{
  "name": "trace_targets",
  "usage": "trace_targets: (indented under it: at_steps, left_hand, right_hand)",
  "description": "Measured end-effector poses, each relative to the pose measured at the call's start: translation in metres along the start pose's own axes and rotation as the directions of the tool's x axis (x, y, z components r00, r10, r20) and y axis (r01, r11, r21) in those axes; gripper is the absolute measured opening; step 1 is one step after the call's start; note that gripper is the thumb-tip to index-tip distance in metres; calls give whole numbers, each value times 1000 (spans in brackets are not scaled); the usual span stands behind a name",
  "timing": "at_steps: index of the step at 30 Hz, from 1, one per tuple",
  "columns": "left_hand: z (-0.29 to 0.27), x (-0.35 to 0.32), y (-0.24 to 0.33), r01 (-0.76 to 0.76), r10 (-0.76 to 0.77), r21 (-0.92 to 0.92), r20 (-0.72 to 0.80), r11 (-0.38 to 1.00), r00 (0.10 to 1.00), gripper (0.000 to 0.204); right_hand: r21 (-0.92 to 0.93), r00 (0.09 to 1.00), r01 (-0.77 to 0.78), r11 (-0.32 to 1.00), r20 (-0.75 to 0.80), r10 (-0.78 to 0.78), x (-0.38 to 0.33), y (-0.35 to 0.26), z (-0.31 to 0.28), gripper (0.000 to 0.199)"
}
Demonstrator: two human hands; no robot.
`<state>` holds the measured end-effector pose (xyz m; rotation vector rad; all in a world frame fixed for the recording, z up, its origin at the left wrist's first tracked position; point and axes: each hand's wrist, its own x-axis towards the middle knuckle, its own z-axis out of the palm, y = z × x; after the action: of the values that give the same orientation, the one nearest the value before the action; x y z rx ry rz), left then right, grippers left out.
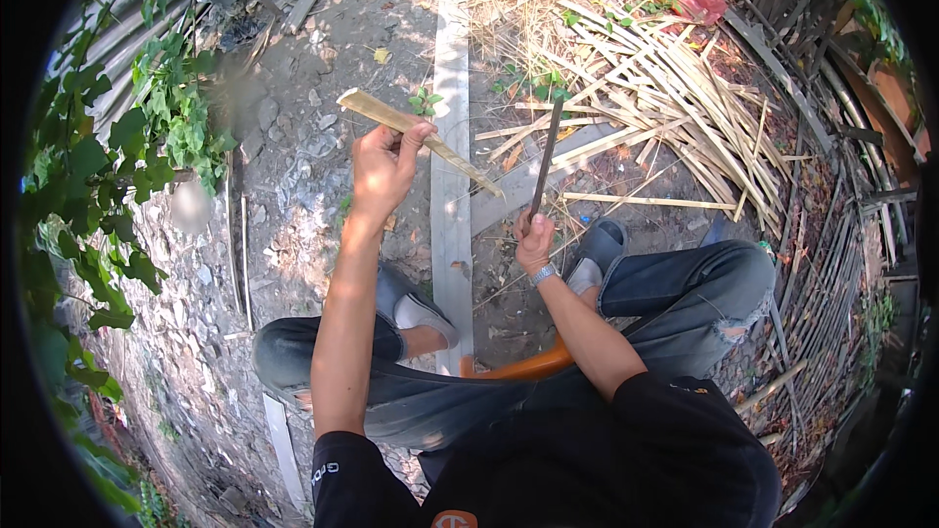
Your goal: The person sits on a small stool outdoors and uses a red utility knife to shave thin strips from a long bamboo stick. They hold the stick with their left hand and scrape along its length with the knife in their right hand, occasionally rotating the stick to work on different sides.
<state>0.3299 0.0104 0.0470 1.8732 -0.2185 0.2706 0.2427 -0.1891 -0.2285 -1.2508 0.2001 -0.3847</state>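
Our left hand (380,168) has its grip closed around a flat, pale yellow bamboo strip (416,134), held slanted above the dirt ground (293,196). Our right hand (534,240) has its grip closed on a dark, narrow metal blade (547,156), upright beside the strip's lower end, near the pile of split bamboo slats (665,88).
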Motion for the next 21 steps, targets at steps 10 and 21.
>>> trace_targets:
  at_steps: [10, 21]
  left_hand:
    - [-21, -9, -15, 6, -7, 28, 59, 1000, 998, 27]
    - [-18, -27, -17, 70, -57, 144, -95, 987, 994, 25]
  right_hand:
    - [-173, 797, -596, 784, -12, 604, 4, -1, 1, 71]
    - [-93, 589, -808, 582, -104, 801, -8, 5, -6, 68]
